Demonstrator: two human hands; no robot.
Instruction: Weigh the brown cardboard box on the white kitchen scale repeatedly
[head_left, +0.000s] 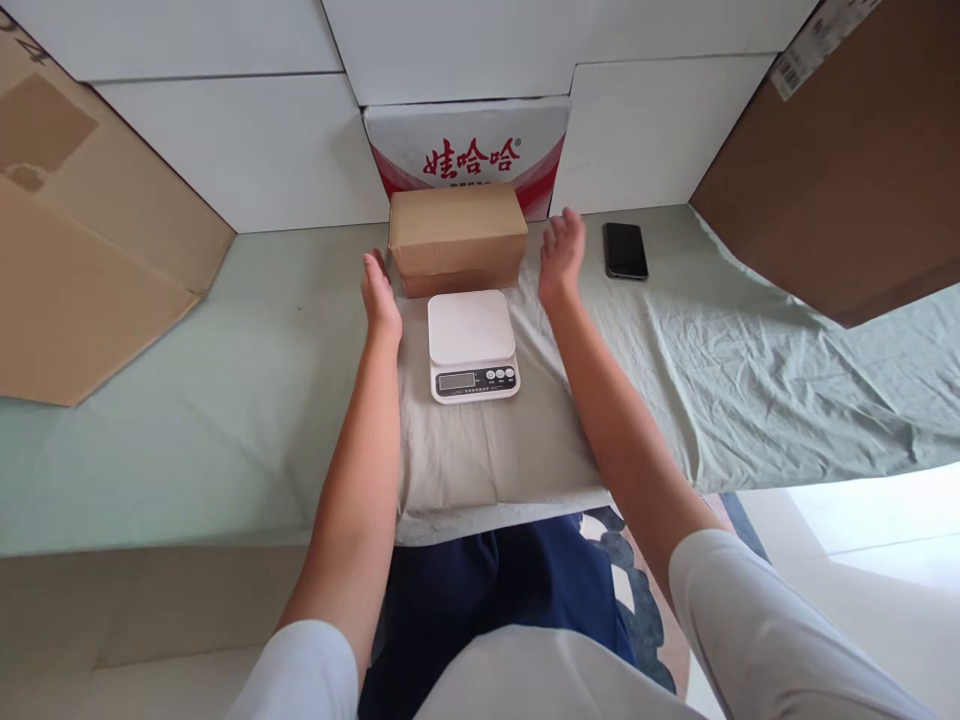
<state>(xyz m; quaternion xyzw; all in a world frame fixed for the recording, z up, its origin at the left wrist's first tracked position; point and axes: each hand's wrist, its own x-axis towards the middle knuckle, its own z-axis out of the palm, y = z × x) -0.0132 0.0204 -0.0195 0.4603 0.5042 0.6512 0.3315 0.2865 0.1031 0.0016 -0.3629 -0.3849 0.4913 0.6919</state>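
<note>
1. Hands flank a brown cardboard box [457,237]: the left hand [379,296] sits just beside its left end, the right hand [561,253] near its right end, raised a little.
2. Both hands are spread, palms facing inward, and neither visibly touches the box; nothing is grasped.
3. The box rests on the cloth-covered bench [225,400], directly behind a white kitchen scale [472,344] and in front of a red-and-white printed carton [469,150].
4. The scale's platform is bare, and its display is too small to read.
5. By the look of it, the box is not yet lifted or weighed; gripping and placing it remain.
6. A black phone [625,250] lies to the right, apart from the right hand.
</note>
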